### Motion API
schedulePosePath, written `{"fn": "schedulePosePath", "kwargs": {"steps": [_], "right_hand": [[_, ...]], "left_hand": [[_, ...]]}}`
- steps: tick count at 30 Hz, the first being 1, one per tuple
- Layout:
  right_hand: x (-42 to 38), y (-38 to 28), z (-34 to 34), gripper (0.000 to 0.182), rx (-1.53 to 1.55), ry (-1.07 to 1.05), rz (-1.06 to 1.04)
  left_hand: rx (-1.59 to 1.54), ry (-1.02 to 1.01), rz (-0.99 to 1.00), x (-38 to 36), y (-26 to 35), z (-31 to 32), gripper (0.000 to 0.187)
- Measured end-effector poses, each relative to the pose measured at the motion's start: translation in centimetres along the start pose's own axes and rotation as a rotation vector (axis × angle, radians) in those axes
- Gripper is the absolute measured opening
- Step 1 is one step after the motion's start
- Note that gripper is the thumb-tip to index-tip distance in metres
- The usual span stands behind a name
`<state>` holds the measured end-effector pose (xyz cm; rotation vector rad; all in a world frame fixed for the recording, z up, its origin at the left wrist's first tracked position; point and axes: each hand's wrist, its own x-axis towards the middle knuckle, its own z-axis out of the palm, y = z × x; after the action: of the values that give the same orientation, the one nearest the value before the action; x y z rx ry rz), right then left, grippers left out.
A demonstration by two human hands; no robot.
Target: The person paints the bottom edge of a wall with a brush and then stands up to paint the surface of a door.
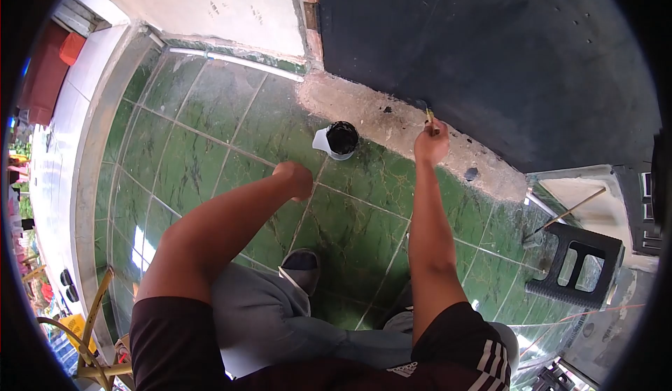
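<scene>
My right hand (432,142) is closed on a small paintbrush (429,115), whose tip is at the lower edge of a dark grey painted wall panel (476,62). Below that edge runs a bare concrete strip (364,111) with dark paint spots. A white container (323,141) of black paint (342,137) stands on the green tiles, left of the brush. My left hand (293,180) hangs over the floor just below the container, apart from it. Its fingers are curled in, and whether anything is in them is hidden.
A black plastic stool (577,266) is at the right, with a thin stick (567,213) beside it. A white pipe (238,62) runs along the base of the pale wall (231,6). A low ledge (94,153) edges the green tiled floor (203,118) at left.
</scene>
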<state>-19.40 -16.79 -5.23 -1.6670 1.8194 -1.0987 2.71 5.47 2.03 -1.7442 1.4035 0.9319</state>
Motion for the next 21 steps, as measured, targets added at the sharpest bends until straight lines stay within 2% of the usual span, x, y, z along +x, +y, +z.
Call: {"fn": "schedulePosePath", "kwargs": {"steps": [4,8,10,13,16,17,19,21], "right_hand": [[-1.3,-0.6,0.0,0.017,0.000,-0.129,-0.176],[0.6,0.3,-0.8,0.016,-0.022,0.016,-0.113],[0.1,-2.2,-4.5,0.016,0.031,0.049,-0.090],[-1.1,-4.3,-7.0,0.014,0.114,-0.196,-0.176],[-1.9,-7.0,-7.6,0.014,0.162,-0.346,-0.246],[-2.2,-7.8,-7.6,0.014,0.128,-0.361,-0.272],[-2.5,-9.3,-7.0,0.015,0.063,-0.380,-0.326],[-2.7,-9.9,-5.9,0.017,-0.034,-0.494,-0.302]], "left_hand": [[0.010,0.017,-0.020,0.4,-0.9,0.2,0.035],[0.007,0.075,0.010,0.8,-1.4,0.6,0.036],[-0.014,0.109,0.005,1.3,-1.8,0.7,0.034],[-0.060,0.190,-0.008,0.4,-2.8,-0.6,0.030],[-0.114,0.328,-0.022,1.5,-4.1,-0.4,0.027],[-0.127,0.384,-0.024,2.2,-4.3,0.1,0.026],[-0.128,0.362,-0.018,1.2,-3.9,-0.6,0.026],[-0.130,0.372,-0.006,1.0,-3.8,-0.8,0.026]]}}
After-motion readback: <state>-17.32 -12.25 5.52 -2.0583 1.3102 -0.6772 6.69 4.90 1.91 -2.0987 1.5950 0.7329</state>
